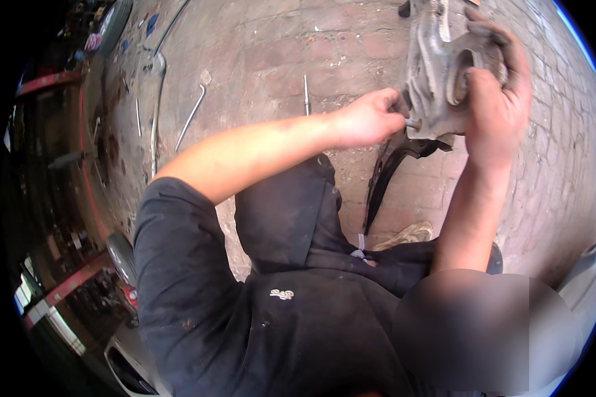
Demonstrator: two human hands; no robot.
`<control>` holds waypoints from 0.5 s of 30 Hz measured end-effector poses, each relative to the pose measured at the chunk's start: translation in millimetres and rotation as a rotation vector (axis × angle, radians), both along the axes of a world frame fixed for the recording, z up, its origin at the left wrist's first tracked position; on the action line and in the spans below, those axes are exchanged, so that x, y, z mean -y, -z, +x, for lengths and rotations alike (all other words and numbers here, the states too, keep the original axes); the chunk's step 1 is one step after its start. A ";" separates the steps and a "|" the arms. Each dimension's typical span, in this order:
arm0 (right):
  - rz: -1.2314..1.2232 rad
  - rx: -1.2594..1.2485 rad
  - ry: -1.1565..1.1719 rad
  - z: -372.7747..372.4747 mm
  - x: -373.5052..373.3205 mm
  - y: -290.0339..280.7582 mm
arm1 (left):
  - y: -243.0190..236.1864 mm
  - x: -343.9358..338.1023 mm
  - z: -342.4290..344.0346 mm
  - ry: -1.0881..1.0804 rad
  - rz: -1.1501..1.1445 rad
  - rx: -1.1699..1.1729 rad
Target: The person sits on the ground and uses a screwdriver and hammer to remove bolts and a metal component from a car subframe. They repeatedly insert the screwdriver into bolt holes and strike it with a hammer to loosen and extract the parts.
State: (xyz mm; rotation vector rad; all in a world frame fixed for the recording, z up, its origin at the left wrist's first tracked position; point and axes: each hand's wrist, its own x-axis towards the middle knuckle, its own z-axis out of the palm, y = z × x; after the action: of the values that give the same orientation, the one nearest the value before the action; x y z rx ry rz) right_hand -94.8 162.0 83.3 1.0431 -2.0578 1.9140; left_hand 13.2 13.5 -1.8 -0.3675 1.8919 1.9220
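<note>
High on the right, my right hand (pixel 500 106) is wrapped round a grey cast metal bracket (pixel 434 86) that has a round opening in it. Its thumb lies at the rim of that opening, and the fingers curl over the far side. Coming in from the left, my left hand (pixel 371 119) is closed in a pinch on a short metal bolt (pixel 413 124) at the bracket's near left corner. The bolt's shank shows between the fingertips and the bracket; how deep it sits cannot be told. Beneath the bracket extends a black curved part (pixel 387 169), partly covered by it.
On the brick floor (pixel 351 53) at the left lie a bent metal rod (pixel 193 114), a long bar (pixel 157 112) and a thin rod (pixel 138 118). A pointed metal tool (pixel 306 96) lies beyond my left forearm. Wheels and red-framed shelving line the far left.
</note>
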 end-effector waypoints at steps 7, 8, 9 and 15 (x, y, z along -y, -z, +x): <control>-0.033 0.121 -0.042 -0.8 2.6 -2.0 | 7.1 4.9 2.2 0.120 -0.167 -0.207; -0.035 0.124 -0.045 -0.6 3.9 -4.7 | 18.3 6.1 4.9 0.131 -0.262 -0.334; -0.039 0.131 -0.053 -0.2 5.9 -3.6 | 18.2 8.6 7.9 0.138 -0.361 -0.457; -0.021 0.158 -0.010 5.2 11.5 -1.2 | 4.3 43.4 -17.7 0.597 -0.482 -0.463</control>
State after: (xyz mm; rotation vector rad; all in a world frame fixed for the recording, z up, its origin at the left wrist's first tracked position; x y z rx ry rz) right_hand -89.6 150.5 84.5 0.9266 -2.1113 2.0796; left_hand -4.5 -29.9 -6.1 0.5109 2.3940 1.2094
